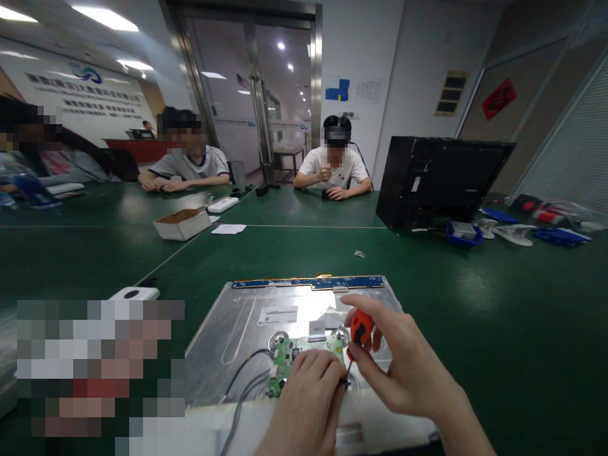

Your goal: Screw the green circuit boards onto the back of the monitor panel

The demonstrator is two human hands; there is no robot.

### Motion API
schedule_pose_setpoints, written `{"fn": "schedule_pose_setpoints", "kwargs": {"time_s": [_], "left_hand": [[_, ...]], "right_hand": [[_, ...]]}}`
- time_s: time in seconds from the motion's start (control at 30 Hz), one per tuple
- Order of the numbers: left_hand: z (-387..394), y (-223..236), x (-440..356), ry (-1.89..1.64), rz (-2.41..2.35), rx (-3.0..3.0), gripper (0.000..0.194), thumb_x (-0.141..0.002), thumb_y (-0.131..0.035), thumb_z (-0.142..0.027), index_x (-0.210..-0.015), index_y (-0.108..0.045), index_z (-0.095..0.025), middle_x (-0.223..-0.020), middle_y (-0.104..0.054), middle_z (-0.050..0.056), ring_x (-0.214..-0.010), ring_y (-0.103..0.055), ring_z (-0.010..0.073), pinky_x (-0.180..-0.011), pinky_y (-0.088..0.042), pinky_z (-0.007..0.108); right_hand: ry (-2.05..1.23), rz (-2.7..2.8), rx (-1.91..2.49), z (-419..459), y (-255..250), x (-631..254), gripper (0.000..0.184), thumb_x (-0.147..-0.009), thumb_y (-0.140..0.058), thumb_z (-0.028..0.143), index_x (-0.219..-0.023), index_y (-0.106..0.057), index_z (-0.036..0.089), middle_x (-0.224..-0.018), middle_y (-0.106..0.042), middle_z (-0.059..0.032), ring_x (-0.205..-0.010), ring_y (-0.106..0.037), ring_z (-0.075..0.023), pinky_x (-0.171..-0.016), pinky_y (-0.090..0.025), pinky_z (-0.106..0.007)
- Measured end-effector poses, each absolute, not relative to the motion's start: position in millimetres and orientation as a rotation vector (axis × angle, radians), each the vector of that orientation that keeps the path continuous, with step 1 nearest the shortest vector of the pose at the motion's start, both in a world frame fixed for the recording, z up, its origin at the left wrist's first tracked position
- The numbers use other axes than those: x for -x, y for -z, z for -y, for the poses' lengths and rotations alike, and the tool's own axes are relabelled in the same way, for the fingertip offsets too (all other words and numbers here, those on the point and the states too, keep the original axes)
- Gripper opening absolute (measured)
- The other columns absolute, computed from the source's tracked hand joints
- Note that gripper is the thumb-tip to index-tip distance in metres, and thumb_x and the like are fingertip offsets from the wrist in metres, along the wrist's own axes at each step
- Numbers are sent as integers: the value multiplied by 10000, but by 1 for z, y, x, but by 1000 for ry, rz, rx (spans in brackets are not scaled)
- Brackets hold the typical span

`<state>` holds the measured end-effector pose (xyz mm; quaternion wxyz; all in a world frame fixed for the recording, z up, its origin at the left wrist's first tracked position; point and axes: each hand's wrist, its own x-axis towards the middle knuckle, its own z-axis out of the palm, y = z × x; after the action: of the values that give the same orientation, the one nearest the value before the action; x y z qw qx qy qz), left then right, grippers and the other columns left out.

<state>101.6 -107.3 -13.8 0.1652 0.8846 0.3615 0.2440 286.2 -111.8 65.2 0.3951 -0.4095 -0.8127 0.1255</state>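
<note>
My right hand holds a screwdriver by its orange and black handle. Its thin shaft slants down to the right edge of a green circuit board. Against that edge rests my left hand, fingers curled together near the screwdriver's tip. Whatever those fingers may pinch is hidden. The board sits on the silver back of a flat display panel, which has a blue circuit strip along its far edge. Dark and grey cables run from the board's left side. A flat ribbon connector rises behind the board.
A black monitor or TV housing stands back right, beside a blue tray and gloves. An open cardboard box lies left of centre. Several people sit around the green table. A blurred-out patch covers the lower left.
</note>
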Motion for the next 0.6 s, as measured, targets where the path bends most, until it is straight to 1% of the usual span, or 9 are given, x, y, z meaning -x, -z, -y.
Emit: {"fn": "schedule_pose_setpoints", "kwargs": {"time_s": [0.17, 0.47, 0.6], "left_hand": [[107, 13, -102, -675, -1033, -2517, 250, -898, -436, -37, -1027, -572, -201, -1079, -647, 86, -1027, -587, 285, -907, -455, 462], [109, 14, -101, -649, -1032, -2510, 246, -918, -421, -48, -1048, -573, -192, -1092, -643, 92, -1032, -574, 287, -924, -449, 472], [108, 14, -101, -652, -1035, -2509, 252, -911, -428, -43, -1045, -576, -196, -1085, -649, 84, -1028, -574, 288, -915, -451, 472]], "right_hand": [[-338, 2045, 1045, 110, -66, -285, 564, -874, -540, 117, -1394, -394, 282, -888, -630, 26, -668, -558, -130, -640, -458, -266], [-318, 2045, 1057, 109, -65, -286, 521, -884, -538, 125, -1364, -414, 285, -851, -611, 33, -651, -558, -126, -622, -451, -261], [-310, 2048, 1063, 109, -65, -286, 532, -888, -543, 129, -1379, -405, 282, -848, -607, 31, -652, -558, -126, -614, -458, -254]]}}
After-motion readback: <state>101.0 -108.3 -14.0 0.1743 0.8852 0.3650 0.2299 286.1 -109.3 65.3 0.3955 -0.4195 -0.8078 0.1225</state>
